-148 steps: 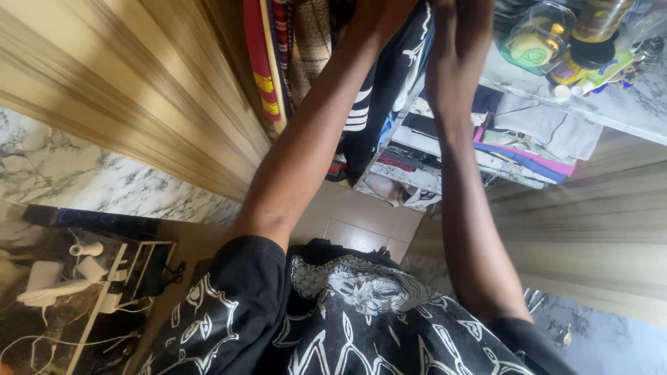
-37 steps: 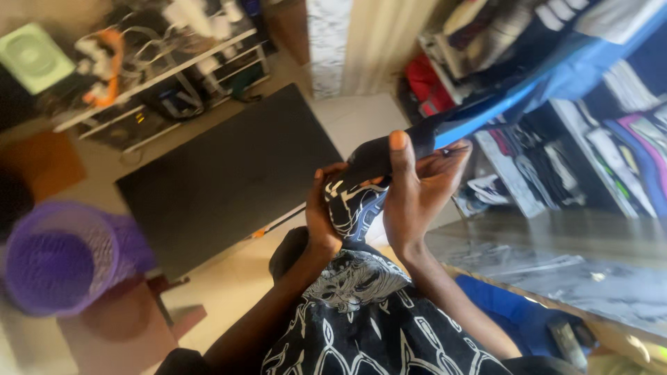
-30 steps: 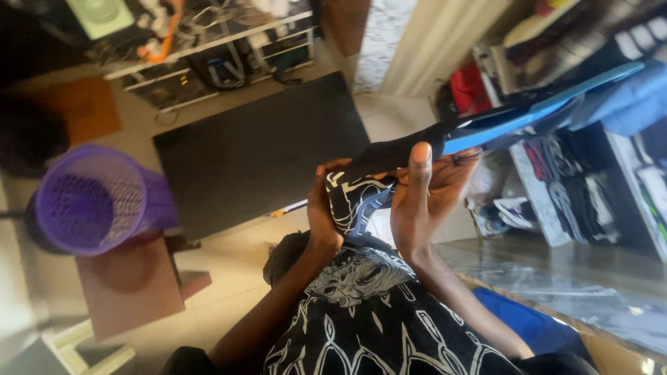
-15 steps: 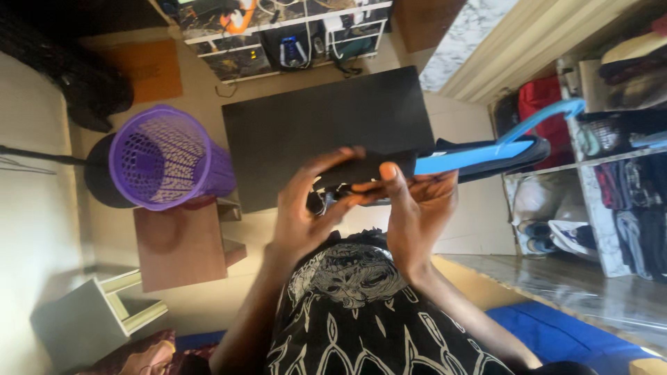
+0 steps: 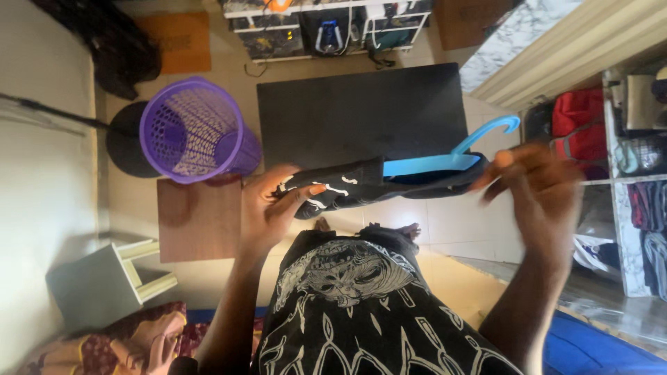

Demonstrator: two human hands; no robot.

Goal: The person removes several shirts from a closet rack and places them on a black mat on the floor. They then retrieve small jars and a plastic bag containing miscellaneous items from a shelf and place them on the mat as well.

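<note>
Open air below the hanger (image 5: 434,161) over the black mat (image 5: 361,111); purple basket (image 5: 191,128) crowds the left, packed shelves (image 5: 636,153) block the right.

Purple mesh basket (image 5: 191,128) beside black mat (image 5: 361,111), white stool (image 5: 104,281), clothes shelves (image 5: 629,173).

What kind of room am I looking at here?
Most likely a bedroom or dressing area at home: open shelves stacked with folded clothes, a purple mesh laundry basket on the tiled floor, and a black patterned garment on a blue hanger in the person's hands.
</note>
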